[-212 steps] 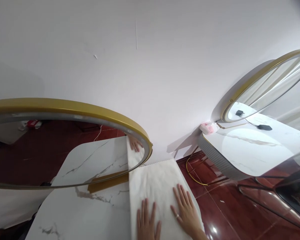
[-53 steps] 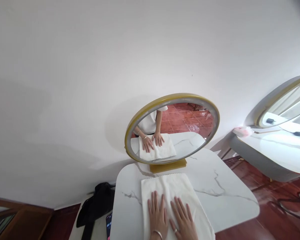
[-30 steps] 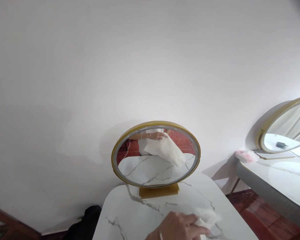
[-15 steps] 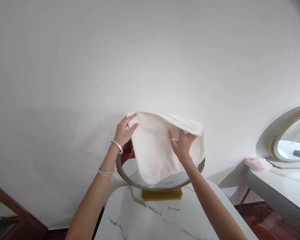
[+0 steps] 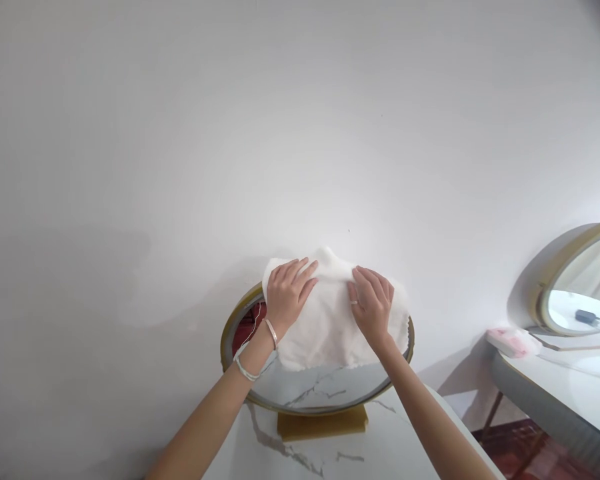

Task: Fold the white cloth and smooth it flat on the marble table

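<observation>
A white cloth (image 5: 325, 320) with a scalloped edge is draped over the top of an oval, gold-framed mirror (image 5: 300, 393), covering much of its glass. My left hand (image 5: 287, 293) grips the cloth's upper edge left of the middle, its fingers over the top and the thumb in front. To its right, my right hand (image 5: 373, 300) has the same edge gripped between thumb and fingers. Between the two hands the fabric bunches up into a small peak. The mirror's gold base (image 5: 325, 425) rests on a white marble-patterned table (image 5: 380, 447).
A pale wall (image 5: 300, 133) rises close behind the mirror. On the right, a second table (image 5: 580, 360) carries another gold-rimmed mirror (image 5: 543, 307) and a pink-and-white packet (image 5: 514, 341). Dark red flooring (image 5: 530, 447) shows beneath that table.
My left hand has moved right and down along the cloth's top edge. My right hand has gone from spread under the flap to gripping the edge. The cloth now hangs lower and bunched.
</observation>
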Action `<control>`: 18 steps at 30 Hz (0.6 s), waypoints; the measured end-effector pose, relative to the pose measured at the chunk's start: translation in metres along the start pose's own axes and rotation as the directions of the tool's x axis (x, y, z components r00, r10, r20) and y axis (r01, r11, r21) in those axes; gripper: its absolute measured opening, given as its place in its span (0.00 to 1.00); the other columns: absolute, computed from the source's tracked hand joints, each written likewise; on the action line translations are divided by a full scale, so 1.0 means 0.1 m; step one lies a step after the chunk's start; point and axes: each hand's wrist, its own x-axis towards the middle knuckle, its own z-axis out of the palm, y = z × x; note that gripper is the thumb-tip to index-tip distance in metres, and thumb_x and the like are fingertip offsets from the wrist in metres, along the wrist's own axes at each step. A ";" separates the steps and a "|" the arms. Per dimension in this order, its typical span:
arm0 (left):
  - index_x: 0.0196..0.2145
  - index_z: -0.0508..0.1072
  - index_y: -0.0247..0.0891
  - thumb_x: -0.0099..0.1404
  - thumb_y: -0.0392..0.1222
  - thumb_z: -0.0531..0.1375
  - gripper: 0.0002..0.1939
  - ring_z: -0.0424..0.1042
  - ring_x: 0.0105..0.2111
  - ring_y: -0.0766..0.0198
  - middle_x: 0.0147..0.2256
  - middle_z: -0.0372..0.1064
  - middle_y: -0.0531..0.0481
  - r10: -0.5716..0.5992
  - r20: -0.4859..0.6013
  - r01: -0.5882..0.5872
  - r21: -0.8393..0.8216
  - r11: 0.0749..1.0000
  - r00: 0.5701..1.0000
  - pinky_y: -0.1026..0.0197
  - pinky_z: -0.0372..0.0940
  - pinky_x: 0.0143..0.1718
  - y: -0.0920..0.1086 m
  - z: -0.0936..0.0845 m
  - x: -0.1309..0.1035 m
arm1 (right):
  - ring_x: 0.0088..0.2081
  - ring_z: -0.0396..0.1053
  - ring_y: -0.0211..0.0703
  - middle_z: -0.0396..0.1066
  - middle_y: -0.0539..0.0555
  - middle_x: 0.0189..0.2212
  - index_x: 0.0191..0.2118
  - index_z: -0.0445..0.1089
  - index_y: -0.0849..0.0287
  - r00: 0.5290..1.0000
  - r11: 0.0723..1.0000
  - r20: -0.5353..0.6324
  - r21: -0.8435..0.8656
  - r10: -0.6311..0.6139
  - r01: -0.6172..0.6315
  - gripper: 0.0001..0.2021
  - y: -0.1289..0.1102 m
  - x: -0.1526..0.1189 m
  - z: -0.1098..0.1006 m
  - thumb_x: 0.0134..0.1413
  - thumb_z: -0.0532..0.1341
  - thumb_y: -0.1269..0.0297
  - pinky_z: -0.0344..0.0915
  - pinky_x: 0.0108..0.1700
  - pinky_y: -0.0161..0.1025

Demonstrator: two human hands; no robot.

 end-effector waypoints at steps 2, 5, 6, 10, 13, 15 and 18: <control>0.52 0.70 0.44 0.69 0.44 0.53 0.15 0.68 0.53 0.56 0.51 0.71 0.48 0.086 -0.005 -0.086 -0.020 0.996 0.996 0.50 0.62 0.53 0.07 0.11 0.10 | 0.51 0.66 0.48 0.71 0.57 0.47 0.50 0.66 0.54 0.999 0.999 -0.009 -0.020 0.035 -0.035 0.13 0.10 -0.14 -0.10 0.59 0.56 0.66 0.61 0.51 0.47; 0.50 0.71 0.44 0.69 0.39 0.53 0.14 0.66 0.55 0.60 0.53 0.70 0.50 0.252 -0.005 -0.252 -0.063 0.966 0.968 0.52 0.60 0.56 0.19 0.29 0.22 | 0.47 0.67 0.50 0.71 0.58 0.43 0.49 0.65 0.56 0.986 0.985 -0.043 -0.064 0.160 -0.163 0.13 0.22 -0.29 -0.24 0.58 0.58 0.62 0.62 0.48 0.48; 0.49 0.71 0.43 0.69 0.37 0.53 0.13 0.65 0.56 0.61 0.53 0.70 0.51 0.297 -0.018 -0.298 -0.077 0.952 0.955 0.53 0.60 0.56 0.23 0.34 0.25 | 0.45 0.67 0.49 0.71 0.58 0.41 0.49 0.65 0.57 0.978 0.975 -0.059 -0.086 0.201 -0.205 0.14 0.24 -0.29 -0.27 0.58 0.58 0.60 0.61 0.48 0.49; 0.46 0.73 0.41 0.69 0.34 0.53 0.12 0.66 0.55 0.63 0.50 0.72 0.54 0.312 -0.071 -0.319 -0.115 0.941 0.947 0.54 0.60 0.57 0.31 0.42 0.29 | 0.53 0.62 0.51 0.65 0.61 0.50 0.56 0.61 0.57 0.985 0.981 0.060 -0.114 0.165 -0.157 0.20 0.17 -0.12 -0.23 0.60 0.55 0.57 0.57 0.53 0.50; 0.46 0.74 0.41 0.70 0.36 0.53 0.12 0.69 0.52 0.62 0.48 0.74 0.52 0.203 -0.081 -0.213 -0.146 0.966 0.976 0.53 0.63 0.54 0.19 0.31 0.24 | 0.57 0.58 0.49 0.64 0.60 0.55 0.60 0.57 0.56 0.975 0.995 0.218 -0.095 0.041 -0.020 0.22 -0.02 0.09 -0.03 0.62 0.52 0.59 0.51 0.59 0.52; 0.47 0.74 0.41 0.69 0.38 0.53 0.12 0.71 0.50 0.61 0.46 0.75 0.50 0.104 -0.105 -0.120 -0.162 0.979 0.989 0.53 0.65 0.51 0.03 0.18 0.13 | 0.58 0.58 0.50 0.64 0.59 0.55 0.58 0.60 0.56 0.970 0.993 0.242 -0.106 -0.020 0.047 0.20 -0.20 0.19 0.13 0.62 0.52 0.58 0.49 0.60 0.52; 0.48 0.73 0.42 0.68 0.41 0.55 0.12 0.72 0.48 0.59 0.44 0.76 0.48 -0.036 -0.146 0.008 -0.186 0.983 0.989 0.54 0.67 0.49 -0.26 -0.02 -0.14 | 0.58 0.57 0.50 0.63 0.60 0.57 0.54 0.63 0.59 0.952 0.981 0.259 -0.063 -0.163 0.185 0.18 -0.50 0.26 0.36 0.62 0.52 0.58 0.47 0.60 0.53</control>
